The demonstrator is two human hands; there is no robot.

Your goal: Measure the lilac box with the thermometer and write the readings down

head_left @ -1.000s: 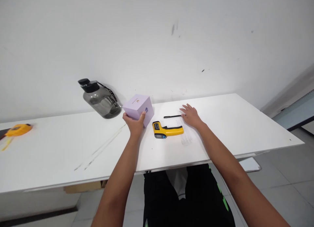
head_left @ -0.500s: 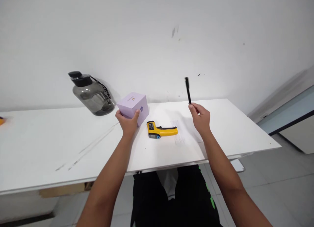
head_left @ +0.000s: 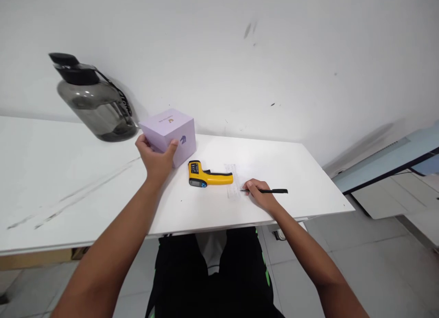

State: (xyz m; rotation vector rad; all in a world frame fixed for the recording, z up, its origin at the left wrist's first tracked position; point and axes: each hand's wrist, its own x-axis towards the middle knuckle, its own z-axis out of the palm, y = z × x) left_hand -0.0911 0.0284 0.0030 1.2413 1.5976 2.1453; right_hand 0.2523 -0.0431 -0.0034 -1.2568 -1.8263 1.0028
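My left hand (head_left: 157, 159) grips a lilac box (head_left: 181, 142) near its lower front corner, thumb on one face and fingers round the other side. A black pen (head_left: 274, 191) lies nearly level in my right hand (head_left: 259, 193), its tip pointing left at a thin sheet of paper with faint writing (head_left: 233, 192). Whether the tip touches the paper I cannot tell. Between my hands a yellow and black infrared thermometer (head_left: 209, 175) rests on its side, its handle end over the paper.
A grey see-through water bottle (head_left: 98, 105) with a black lid and strap stands left of the box, near the wall (head_left: 219, 57). The white table (head_left: 103, 203) has dark streaks at left and ends at the right, beyond which lies the tiled floor (head_left: 370, 254).
My right hand has come down to the paper, and the pen has swung from upright to nearly level. My left hand stays on the box. The camera view has shifted.
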